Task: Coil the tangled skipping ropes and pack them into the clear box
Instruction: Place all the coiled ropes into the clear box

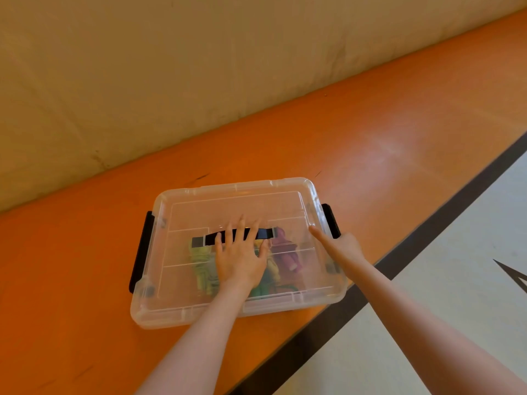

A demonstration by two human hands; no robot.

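I looked down at an orange floor (328, 143), glossy, with a pale patch of reflected light on it. Beyond the orange band a tan padded mat (199, 58) rose along its far edge, creased and scuffed in places. On the band's near side ran a dark line (445, 212), and past that line lay pale grey flooring (427, 295) bearing a black pointed marking (513, 276).

A clear box (236, 306) with black side latches (140, 250) and a black lid handle (209, 239) shows yellow-green (201, 265) and purple skipping ropes (283, 253) inside, on an orange floor (342, 143) crossed by a black line (445, 218) bordering pale grey, beneath a tan wall (199, 67).
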